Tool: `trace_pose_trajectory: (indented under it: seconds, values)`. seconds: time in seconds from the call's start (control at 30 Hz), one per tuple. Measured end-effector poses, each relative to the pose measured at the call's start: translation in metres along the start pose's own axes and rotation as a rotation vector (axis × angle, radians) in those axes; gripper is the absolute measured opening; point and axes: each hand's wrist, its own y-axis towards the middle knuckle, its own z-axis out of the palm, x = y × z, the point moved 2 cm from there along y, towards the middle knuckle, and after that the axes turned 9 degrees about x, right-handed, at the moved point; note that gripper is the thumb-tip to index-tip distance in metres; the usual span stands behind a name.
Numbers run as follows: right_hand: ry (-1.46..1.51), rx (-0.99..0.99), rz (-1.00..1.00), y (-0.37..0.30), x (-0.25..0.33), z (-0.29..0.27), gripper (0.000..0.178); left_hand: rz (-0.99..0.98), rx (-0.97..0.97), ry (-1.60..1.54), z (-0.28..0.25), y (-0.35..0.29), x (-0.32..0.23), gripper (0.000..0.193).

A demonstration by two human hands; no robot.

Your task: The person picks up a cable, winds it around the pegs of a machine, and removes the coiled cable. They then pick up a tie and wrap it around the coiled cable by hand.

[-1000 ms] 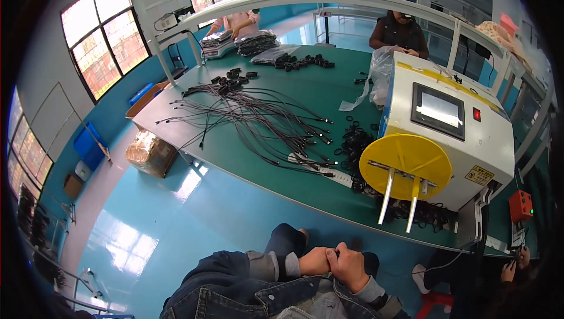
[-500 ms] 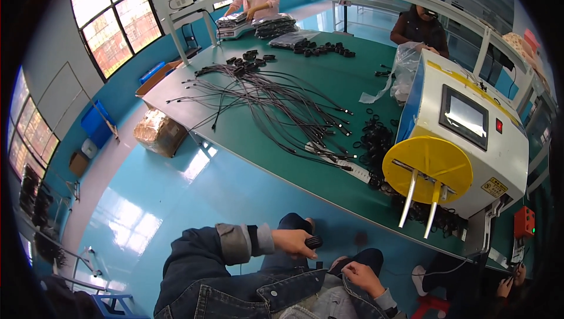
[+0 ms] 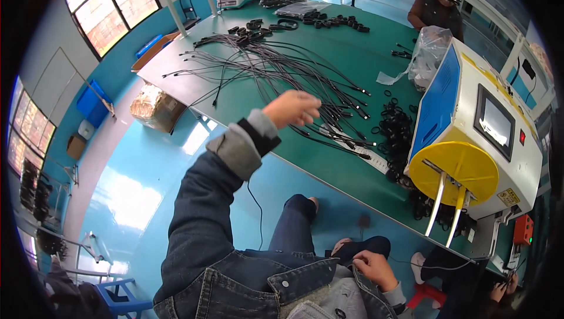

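Observation:
My left hand [image 3: 295, 108] is raised over the near edge of the green table [image 3: 305, 169]. Its fingers are loosely stretched and open, with nothing seen in them. Just beyond it fans a spread of dark cables [image 3: 282, 63] with small connector ends. Farther back lies a looped black coiled cable [image 3: 284, 24], beside several tighter black coils [image 3: 335, 21]. Close to my lap rests my right hand [image 3: 375, 269], fingers curled together; anything inside them is hidden.
On the right stands a white and blue machine [image 3: 440, 101] with a yellow disc [image 3: 452, 172] and two prongs. Small black rings [image 3: 396, 128] are heaped beside it. A co-worker's hands [image 3: 504, 288] show at lower right; other people are across the table. A wrapped carton [image 3: 155, 107] sits left.
My left hand has moved up and forward from my lap to the table and no longer holds the black coil. A loose coil now lies among those at the back. My right hand stays low.

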Motion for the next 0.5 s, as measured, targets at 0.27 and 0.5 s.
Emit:
trace_pose_trajectory:
  seconds: [0.27,0.5]
  values:
    - [-0.330,0.151,-0.812,-0.098,0.177,-0.061,0.019,-0.088,0.358,0.118,0.111,-0.093,0.070,0.025]
    - [-0.185,-1.036,-1.525,-0.227,0.215,-0.082,0.069,-0.188,0.447,-0.058,0.201,-0.152,0.117,0.021]
